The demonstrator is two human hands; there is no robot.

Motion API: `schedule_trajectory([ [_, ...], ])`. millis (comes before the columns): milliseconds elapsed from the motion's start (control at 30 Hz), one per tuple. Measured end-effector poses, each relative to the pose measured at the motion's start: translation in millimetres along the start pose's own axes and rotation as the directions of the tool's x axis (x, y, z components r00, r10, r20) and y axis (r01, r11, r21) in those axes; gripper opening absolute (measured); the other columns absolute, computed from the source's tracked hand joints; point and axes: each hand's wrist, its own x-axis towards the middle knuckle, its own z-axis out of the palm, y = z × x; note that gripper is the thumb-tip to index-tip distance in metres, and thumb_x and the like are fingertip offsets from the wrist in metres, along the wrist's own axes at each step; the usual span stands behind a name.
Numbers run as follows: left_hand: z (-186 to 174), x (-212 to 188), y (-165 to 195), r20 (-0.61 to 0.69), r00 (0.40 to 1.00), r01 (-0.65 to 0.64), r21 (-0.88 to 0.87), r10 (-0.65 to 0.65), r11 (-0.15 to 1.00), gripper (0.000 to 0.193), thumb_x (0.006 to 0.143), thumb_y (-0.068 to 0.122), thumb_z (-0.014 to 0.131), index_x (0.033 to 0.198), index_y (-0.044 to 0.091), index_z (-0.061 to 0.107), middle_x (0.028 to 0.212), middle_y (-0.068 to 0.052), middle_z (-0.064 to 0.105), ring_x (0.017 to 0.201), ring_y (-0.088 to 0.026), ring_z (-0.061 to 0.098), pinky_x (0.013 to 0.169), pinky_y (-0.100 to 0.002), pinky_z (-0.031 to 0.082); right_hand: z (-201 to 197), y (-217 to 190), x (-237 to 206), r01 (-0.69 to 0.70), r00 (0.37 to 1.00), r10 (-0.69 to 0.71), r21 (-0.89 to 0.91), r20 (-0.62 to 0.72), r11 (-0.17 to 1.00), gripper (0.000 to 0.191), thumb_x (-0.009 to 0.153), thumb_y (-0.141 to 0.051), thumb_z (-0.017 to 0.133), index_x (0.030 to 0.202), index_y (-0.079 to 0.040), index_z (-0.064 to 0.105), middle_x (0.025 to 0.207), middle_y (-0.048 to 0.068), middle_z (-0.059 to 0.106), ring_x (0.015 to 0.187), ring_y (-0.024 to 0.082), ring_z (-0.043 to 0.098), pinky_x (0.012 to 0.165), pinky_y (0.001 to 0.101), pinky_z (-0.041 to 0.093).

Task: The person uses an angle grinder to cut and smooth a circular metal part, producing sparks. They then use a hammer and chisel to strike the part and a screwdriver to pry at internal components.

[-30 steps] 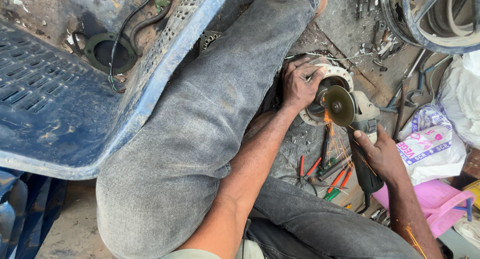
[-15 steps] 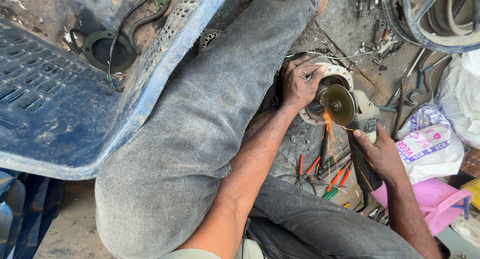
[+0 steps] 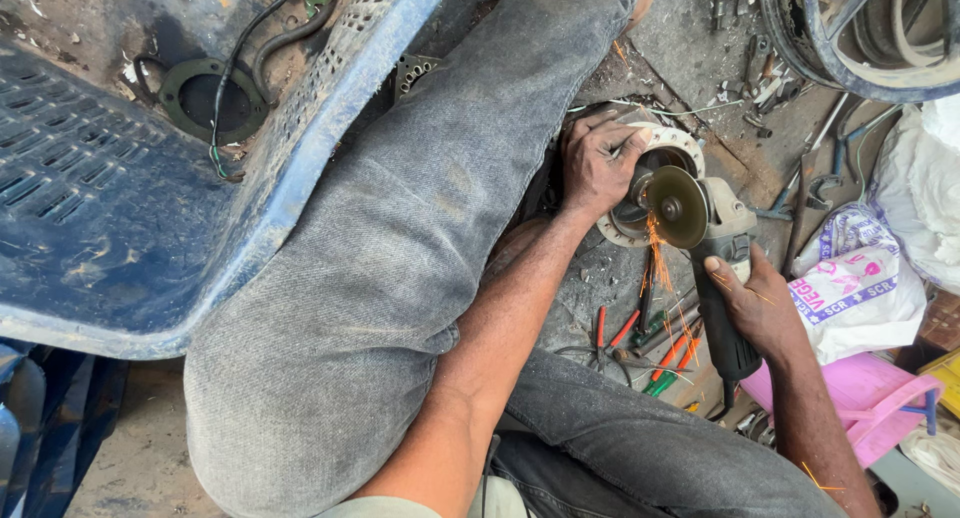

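My left hand [image 3: 597, 163] presses down on a round white metal flange with bolt holes [image 3: 672, 140] lying on the grimy floor. My right hand [image 3: 757, 303] grips the dark body of an angle grinder [image 3: 722, 278]. Its spinning disc [image 3: 677, 207] touches the flange's near edge, and orange sparks [image 3: 660, 268] stream down toward me. My knee in grey jeans [image 3: 400, 278] rises to the left of both hands.
A blue perforated vehicle panel [image 3: 120, 208] fills the left. Red- and green-handled pliers and screwdrivers [image 3: 655, 353] lie under the sparks. A printed white sack [image 3: 860, 288], pink plastic bin [image 3: 860, 398], loose wrenches [image 3: 810, 188] and a tyre [image 3: 870, 38] crowd the right.
The sparks have grown into a longer stream toward me. Both hands and the grinder have stayed on the flange, with only slight shifts.
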Motion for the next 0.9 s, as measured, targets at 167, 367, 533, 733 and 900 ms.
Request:
schedule_trajectory([
  [167, 0, 0, 0, 0.015, 1.000, 0.024, -0.011, -0.024, 1.000, 0.036, 0.094, 0.046, 0.068, 0.101, 0.013, 0.082, 0.107, -0.001, 0.079, 0.125, -0.025, 0.058, 0.113, -0.040, 0.040, 1, 2, 1, 0.066, 0.998, -0.066, -0.015, -0.019, 0.998, 0.094, 0.093, -0.062, 0.060, 0.144, 0.016, 0.046, 0.113, 0.037, 0.068, 0.108, 0.042, 0.068, 0.097, 0.0437, 0.049],
  [367, 1, 0, -1, 0.010, 1.000, 0.017, -0.022, -0.017, 1.000, 0.036, 0.094, 0.045, 0.068, 0.100, 0.012, 0.082, 0.107, -0.001, 0.079, 0.125, -0.025, 0.058, 0.113, -0.040, 0.040, 2, 5, 3, 0.094, 0.995, -0.094, -0.010, -0.031, 0.996, 0.096, 0.093, -0.063, 0.060, 0.142, 0.018, 0.045, 0.113, 0.037, 0.067, 0.109, 0.042, 0.068, 0.097, 0.0432, 0.050],
  [533, 3, -1, -2, -0.021, 1.000, 0.007, -0.010, -0.007, 1.000, 0.036, 0.093, 0.045, 0.070, 0.100, 0.012, 0.082, 0.107, -0.002, 0.079, 0.124, -0.025, 0.059, 0.113, -0.040, 0.041, 2, 7, 1, 0.093, 0.996, -0.092, 0.011, -0.018, 0.996, 0.093, 0.092, -0.063, 0.058, 0.139, 0.016, 0.050, 0.109, 0.036, 0.069, 0.104, 0.042, 0.069, 0.095, 0.0433, 0.050],
  [733, 3, -2, -3, -0.016, 1.000, 0.001, -0.016, -0.002, 1.000, 0.034, 0.093, 0.044, 0.070, 0.100, 0.013, 0.082, 0.107, -0.001, 0.079, 0.123, -0.024, 0.059, 0.113, -0.040, 0.040, 6, 15, 4, 0.175, 0.983, -0.175, -0.020, -0.058, 0.984, 0.095, 0.097, -0.064, 0.060, 0.137, 0.021, 0.047, 0.112, 0.039, 0.066, 0.111, 0.044, 0.067, 0.101, 0.0430, 0.048],
  [900, 2, -1, -3, -0.012, 1.000, -0.018, -0.030, 0.018, 0.999, 0.033, 0.094, 0.043, 0.069, 0.101, 0.013, 0.082, 0.108, -0.001, 0.079, 0.124, -0.024, 0.059, 0.114, -0.040, 0.040, 7, 20, 7, 0.187, 0.980, -0.188, -0.024, -0.057, 0.982, 0.100, 0.095, -0.064, 0.061, 0.140, 0.024, 0.043, 0.120, 0.040, 0.064, 0.116, 0.044, 0.064, 0.103, 0.0424, 0.046],
])
